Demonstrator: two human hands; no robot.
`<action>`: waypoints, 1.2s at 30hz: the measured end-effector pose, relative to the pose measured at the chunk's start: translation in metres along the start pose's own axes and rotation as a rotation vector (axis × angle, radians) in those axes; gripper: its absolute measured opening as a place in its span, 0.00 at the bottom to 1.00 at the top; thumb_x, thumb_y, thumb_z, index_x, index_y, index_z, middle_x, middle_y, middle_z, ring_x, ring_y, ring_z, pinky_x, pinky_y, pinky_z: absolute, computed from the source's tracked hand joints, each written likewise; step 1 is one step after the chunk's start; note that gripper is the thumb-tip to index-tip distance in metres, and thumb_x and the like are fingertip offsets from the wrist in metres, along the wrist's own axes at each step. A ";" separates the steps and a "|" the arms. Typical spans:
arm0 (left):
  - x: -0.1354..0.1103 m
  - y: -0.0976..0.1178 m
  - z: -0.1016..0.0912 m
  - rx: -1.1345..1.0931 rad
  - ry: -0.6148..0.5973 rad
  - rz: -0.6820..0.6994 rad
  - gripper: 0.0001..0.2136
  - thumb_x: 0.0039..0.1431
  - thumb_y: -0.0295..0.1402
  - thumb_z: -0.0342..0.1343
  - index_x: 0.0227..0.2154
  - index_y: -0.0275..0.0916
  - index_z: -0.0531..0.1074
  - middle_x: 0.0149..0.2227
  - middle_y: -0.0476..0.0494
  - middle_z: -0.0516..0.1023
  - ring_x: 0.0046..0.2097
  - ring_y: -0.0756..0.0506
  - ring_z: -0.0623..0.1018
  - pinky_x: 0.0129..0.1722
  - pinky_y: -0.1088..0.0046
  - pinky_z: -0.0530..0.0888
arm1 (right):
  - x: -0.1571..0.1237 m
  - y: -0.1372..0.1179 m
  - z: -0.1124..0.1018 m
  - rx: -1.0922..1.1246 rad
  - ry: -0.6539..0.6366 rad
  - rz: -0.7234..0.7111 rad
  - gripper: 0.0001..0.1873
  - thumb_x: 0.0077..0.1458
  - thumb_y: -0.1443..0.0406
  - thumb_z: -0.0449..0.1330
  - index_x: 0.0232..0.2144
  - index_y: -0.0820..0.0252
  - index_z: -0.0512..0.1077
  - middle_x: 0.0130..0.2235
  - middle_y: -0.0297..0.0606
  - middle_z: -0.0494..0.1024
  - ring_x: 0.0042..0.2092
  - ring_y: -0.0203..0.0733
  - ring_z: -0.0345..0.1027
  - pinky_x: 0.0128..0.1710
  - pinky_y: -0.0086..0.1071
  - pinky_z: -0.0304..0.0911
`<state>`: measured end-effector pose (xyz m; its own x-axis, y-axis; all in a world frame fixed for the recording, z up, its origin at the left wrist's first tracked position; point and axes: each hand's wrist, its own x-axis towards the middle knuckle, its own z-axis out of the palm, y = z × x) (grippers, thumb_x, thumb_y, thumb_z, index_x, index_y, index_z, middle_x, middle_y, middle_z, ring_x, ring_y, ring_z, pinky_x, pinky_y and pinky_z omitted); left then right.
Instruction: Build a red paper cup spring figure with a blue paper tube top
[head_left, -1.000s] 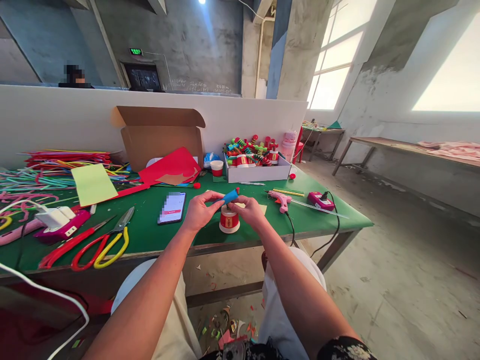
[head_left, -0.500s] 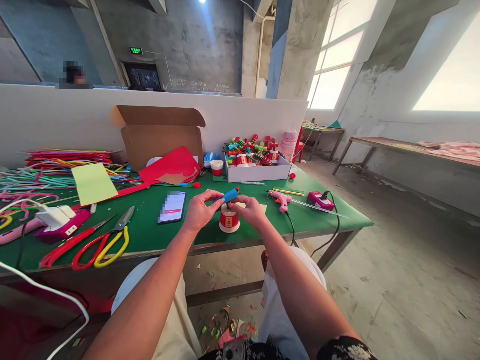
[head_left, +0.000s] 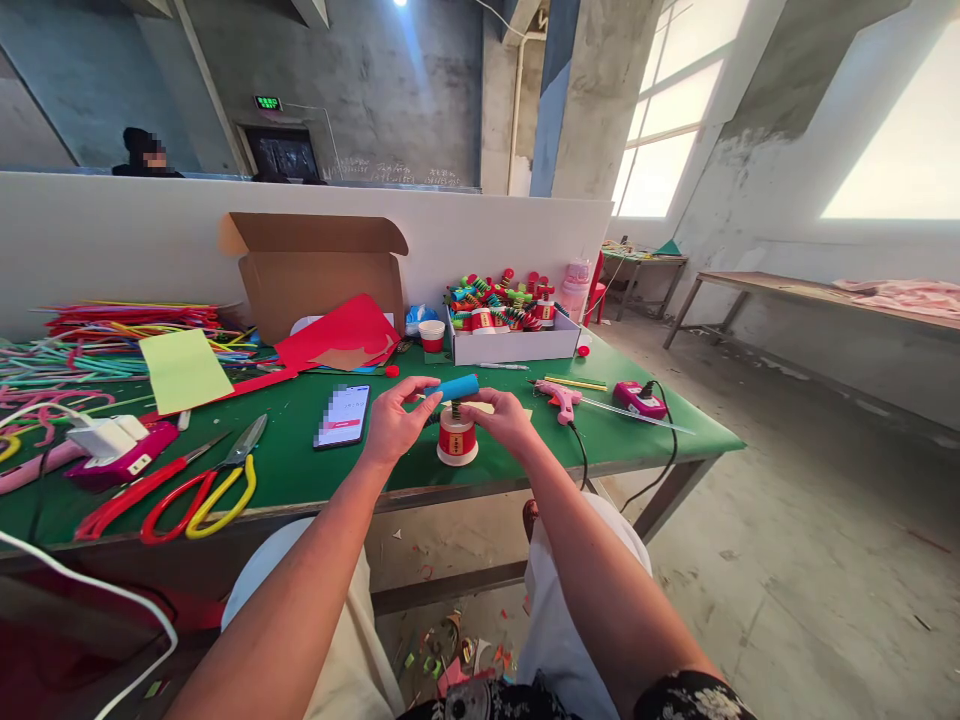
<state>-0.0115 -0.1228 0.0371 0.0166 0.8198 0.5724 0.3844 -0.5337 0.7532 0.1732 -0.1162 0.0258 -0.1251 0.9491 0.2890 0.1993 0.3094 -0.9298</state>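
A small red-and-white paper cup (head_left: 457,441) stands upside down near the front edge of the green table (head_left: 300,465). Above it a blue rolled tube (head_left: 454,387) lies almost level on a short stem rising from the cup. My left hand (head_left: 396,421) pinches the tube's left end with thumb and fingers. My right hand (head_left: 504,418) is closed at the stem just under the tube's right end, fingers pinched together.
A phone (head_left: 343,415) lies left of my hands. Red and yellow scissors (head_left: 196,490) rest at front left. A pink glue gun (head_left: 561,399) and its cable lie to the right. A white box of finished pieces (head_left: 514,335), a cardboard box (head_left: 322,272) and pipe cleaners (head_left: 97,340) sit behind.
The blue tube has been tipped from a slant to nearly level and sits slightly higher above the cup. Both hands stayed at the cup.
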 end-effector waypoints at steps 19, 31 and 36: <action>0.001 -0.012 -0.002 -0.041 0.091 -0.058 0.14 0.56 0.44 0.55 0.35 0.39 0.77 0.38 0.43 0.82 0.38 0.44 0.78 0.40 0.69 0.73 | 0.004 0.002 -0.048 0.081 0.237 0.047 0.26 0.47 0.43 0.60 0.30 0.59 0.78 0.36 0.41 0.81 0.42 0.45 0.73 0.44 0.38 0.66; 0.000 -0.019 -0.003 0.011 0.032 0.006 0.09 0.49 0.40 0.60 0.28 0.41 0.77 0.45 0.39 0.80 0.50 0.38 0.76 0.52 0.57 0.69 | -0.005 -0.008 -0.020 0.087 0.153 -0.021 0.16 0.46 0.53 0.65 0.29 0.60 0.77 0.30 0.37 0.78 0.34 0.41 0.69 0.35 0.33 0.62; 0.004 -0.026 -0.011 -0.007 -0.061 0.097 0.07 0.49 0.39 0.62 0.28 0.43 0.79 0.45 0.40 0.81 0.49 0.39 0.76 0.53 0.56 0.70 | -0.008 -0.008 -0.024 -0.068 0.122 -0.165 0.09 0.46 0.59 0.66 0.26 0.58 0.77 0.29 0.35 0.75 0.34 0.40 0.68 0.38 0.35 0.63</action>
<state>-0.0315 -0.1084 0.0234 0.1100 0.7750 0.6223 0.3716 -0.6127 0.6975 0.1955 -0.1246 0.0368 -0.0434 0.8842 0.4651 0.2520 0.4602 -0.8513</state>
